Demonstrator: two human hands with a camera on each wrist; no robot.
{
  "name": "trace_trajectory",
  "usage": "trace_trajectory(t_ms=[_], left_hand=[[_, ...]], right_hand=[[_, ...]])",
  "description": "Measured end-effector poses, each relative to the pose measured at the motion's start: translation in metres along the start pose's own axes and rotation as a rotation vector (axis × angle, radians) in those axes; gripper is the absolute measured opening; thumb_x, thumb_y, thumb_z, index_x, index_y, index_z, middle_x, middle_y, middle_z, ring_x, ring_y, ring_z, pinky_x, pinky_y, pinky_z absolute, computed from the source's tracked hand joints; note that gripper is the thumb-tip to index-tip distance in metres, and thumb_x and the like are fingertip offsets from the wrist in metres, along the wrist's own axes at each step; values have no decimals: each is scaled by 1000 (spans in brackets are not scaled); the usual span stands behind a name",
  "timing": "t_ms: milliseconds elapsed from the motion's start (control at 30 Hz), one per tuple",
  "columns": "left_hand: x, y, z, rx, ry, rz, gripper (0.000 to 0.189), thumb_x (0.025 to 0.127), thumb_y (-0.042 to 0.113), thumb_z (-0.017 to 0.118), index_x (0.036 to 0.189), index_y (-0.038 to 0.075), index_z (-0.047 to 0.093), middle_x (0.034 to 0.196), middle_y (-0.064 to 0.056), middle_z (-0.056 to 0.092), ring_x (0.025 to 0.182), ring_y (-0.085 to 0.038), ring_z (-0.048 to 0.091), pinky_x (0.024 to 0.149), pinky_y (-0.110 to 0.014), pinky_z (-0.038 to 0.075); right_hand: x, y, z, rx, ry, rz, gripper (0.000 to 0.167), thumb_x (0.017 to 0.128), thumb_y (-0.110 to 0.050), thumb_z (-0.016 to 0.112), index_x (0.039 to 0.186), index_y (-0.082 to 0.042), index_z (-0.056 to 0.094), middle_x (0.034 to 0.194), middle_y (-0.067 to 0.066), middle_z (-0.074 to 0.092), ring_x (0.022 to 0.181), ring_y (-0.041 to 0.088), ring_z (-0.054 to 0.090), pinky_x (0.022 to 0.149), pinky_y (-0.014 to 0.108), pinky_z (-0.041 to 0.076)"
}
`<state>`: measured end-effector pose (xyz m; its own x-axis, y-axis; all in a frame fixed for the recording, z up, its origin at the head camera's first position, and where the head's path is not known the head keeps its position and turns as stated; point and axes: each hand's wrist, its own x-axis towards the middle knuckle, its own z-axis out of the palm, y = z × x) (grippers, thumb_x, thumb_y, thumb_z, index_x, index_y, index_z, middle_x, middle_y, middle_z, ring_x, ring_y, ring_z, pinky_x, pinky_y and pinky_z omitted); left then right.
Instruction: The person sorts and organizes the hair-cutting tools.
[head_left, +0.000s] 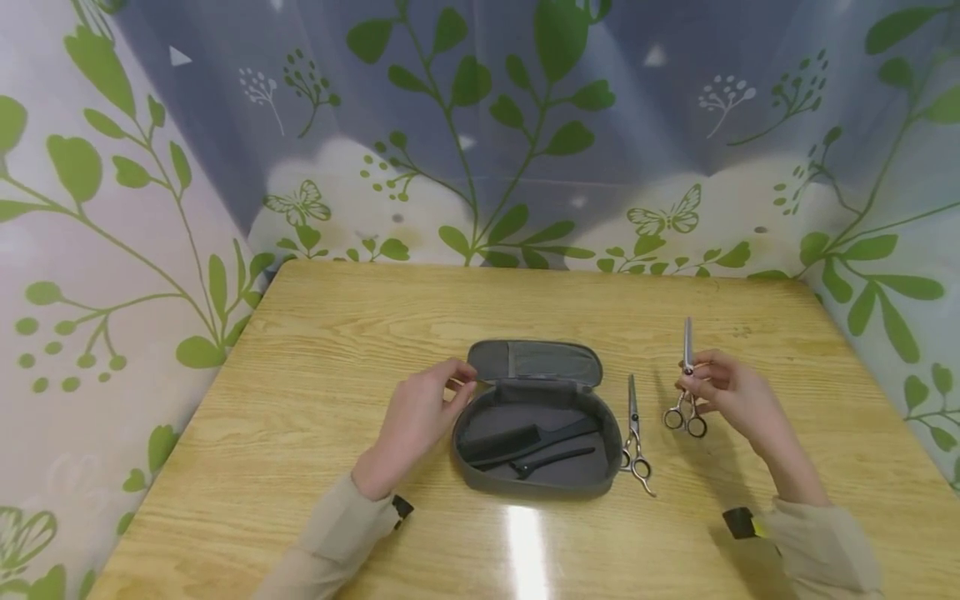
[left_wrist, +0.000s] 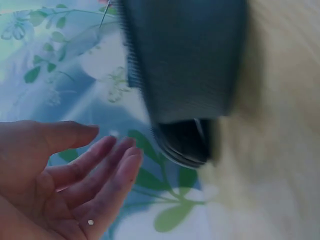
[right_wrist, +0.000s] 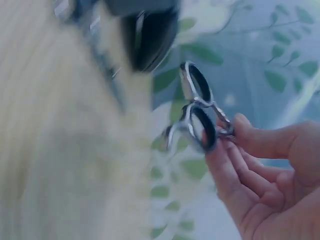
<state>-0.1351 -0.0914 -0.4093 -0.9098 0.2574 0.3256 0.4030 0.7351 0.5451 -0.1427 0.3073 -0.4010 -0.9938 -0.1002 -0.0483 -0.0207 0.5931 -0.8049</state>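
Note:
My right hand (head_left: 738, 400) pinches a pair of silver hairdressing scissors (head_left: 687, 343) near the pivot, between thumb and fingers. Their blades point away from me, and the dark-lined finger rings show large in the right wrist view. A second pair of scissors (head_left: 634, 429) lies on the table between this hand and a grey zip case (head_left: 536, 485). Inside the case are a black comb (head_left: 501, 445) and a slim black hair clip (head_left: 558, 460). Beside the case's left end, my left hand (head_left: 416, 417) has loosely bent fingers holding nothing, close to the raised lid (head_left: 489, 362).
The wooden table (head_left: 360, 317) carries the case near its middle. Patterned curtains with green leaves (head_left: 472, 192) hang along the back and both sides. Dark bands (head_left: 740, 523) sit at both wrists, by the beige sleeves.

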Motion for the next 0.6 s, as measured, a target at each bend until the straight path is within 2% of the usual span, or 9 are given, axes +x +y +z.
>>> trace_trajectory(t_ms=[100,167,300,400,600], left_hand=[[7,12,-3,-31,13,35,10,97,16,71,106,11,73,97,0,75,85,-15,71,66,-25,57],[12,23,-4,-75,-3,60,11,98,17,69,108,12,72,98,0,74,86,-14,70,67,-24,57],[20,42,-1,-180,-75,88,18,102,22,64,115,11,71,102,0,74,89,-14,70,72,-25,58],[24,54,5,-262,-141,84,28,103,28,61,124,11,68,106,-2,75,93,-16,72,77,-28,58],[28,65,20,-517,-274,25,42,104,29,60,139,5,57,107,-10,75,89,-25,75,75,-30,60]], right_hand=[[-1,-22,5,121,46,-39,37,103,-19,63,127,7,51,99,-4,71,83,6,69,72,30,61],[-2,-36,11,223,65,-66,32,102,-21,65,124,-1,55,96,-11,70,84,6,70,74,29,61],[2,-61,28,473,45,-122,23,99,-16,68,120,-10,61,98,-6,72,87,9,71,74,31,61],[5,-74,42,624,13,-150,19,98,-9,68,117,-10,64,103,-2,72,91,11,72,75,33,61],[10,-88,68,736,19,-193,17,96,-1,67,111,-7,62,104,2,68,93,12,73,77,35,61]])
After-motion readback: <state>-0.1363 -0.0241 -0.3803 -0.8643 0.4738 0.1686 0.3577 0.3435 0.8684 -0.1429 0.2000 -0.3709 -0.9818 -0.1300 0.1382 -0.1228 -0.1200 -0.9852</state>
